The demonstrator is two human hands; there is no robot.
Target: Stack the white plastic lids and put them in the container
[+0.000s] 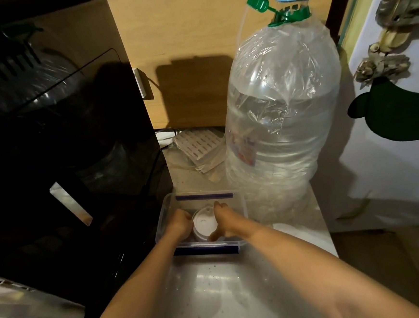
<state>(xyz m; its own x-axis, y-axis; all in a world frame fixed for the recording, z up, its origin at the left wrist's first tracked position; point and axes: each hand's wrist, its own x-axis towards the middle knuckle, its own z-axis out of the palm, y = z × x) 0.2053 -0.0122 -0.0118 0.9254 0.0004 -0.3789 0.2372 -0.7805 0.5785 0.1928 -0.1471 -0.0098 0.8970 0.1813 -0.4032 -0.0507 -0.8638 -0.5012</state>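
1. The clear rectangular plastic container with dark blue clip edges [243, 214] sits on the pale speckled desk [221, 296], hemmed in closely: a tall black glossy appliance [62, 120] stands just beside it at 9 o'clock, and a large clear water bottle with a green cap, wrapped in thin plastic film [283, 118], stands near its 1 o'clock corner.
2. Open room lies toward 6 o'clock, where the desk is bare; the desk's right edge runs just past the bottle's base.
3. At 12 o'clock from the container, flat white slotted packets [199, 144] lie against the wooden back panel [181, 35].
4. The stack of round white plastic lids [204, 223] is inside the container, near its middle; how many lids it counts cannot be told, as both hands cover its sides.
5. The left hand [181, 223] is curled against the stack's 9 o'clock side, fingers hidden.
6. The right hand [223, 220] arches over the 3 o'clock side, thumb at the near rim and fingers at the far rim, gripping the stack.
7. The scene is dim.
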